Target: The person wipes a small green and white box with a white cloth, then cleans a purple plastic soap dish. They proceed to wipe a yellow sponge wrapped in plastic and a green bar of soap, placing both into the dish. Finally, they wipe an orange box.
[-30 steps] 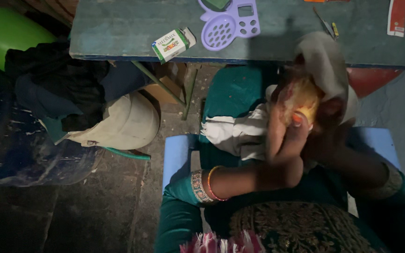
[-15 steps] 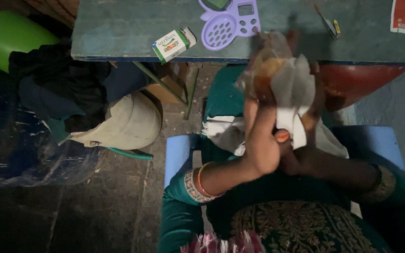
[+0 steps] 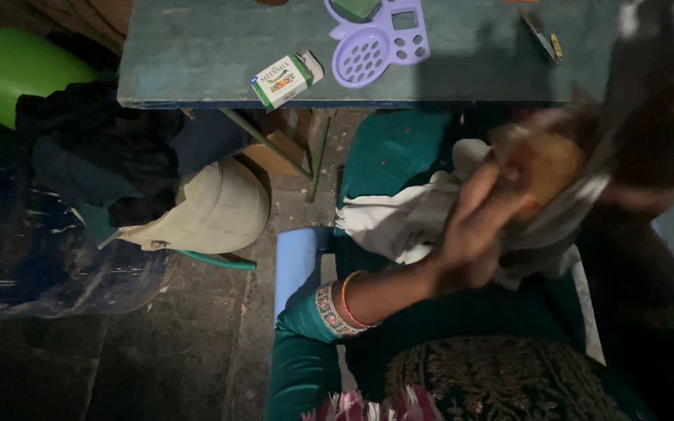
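At far left a smooth, glossy green plastic tub (image 3: 5,66) bulges into view, with a heap of dark, limp clothes (image 3: 111,156) slumped beside it over a rounded, dull beige container (image 3: 216,206). A thin green hose (image 3: 216,261) curls out from under that container onto the rough stone floor (image 3: 157,343).

Above, the bench (image 3: 196,54) has a worn, matte blue-green top. On it lies a small rectangular green-and-white carton (image 3: 286,78), tilted, and just to its right a lilac plastic soap tray (image 3: 380,39) pierced with round holes. Further right a slim tool (image 3: 544,39) lies at a slant.

Below the bench edge, the left hand (image 3: 470,234) rises from a teal sleeve with an embroidered cuff and orange bangles (image 3: 345,300), wrist bent up, fingers spread and pressed against the underside of a rounded yellowish-brown lump (image 3: 544,164). The lump sits in front of the person's chest, over the lap and below the bench edge; it is blurred, and its long axis seems to run from lower left to upper right. Soft, crumpled white cloth (image 3: 399,222) drapes beneath it. The left grip is clamped on the lump. The right hand (image 3: 649,148) is a dark blur against the lump's right side; whether its grip is closed I cannot tell.
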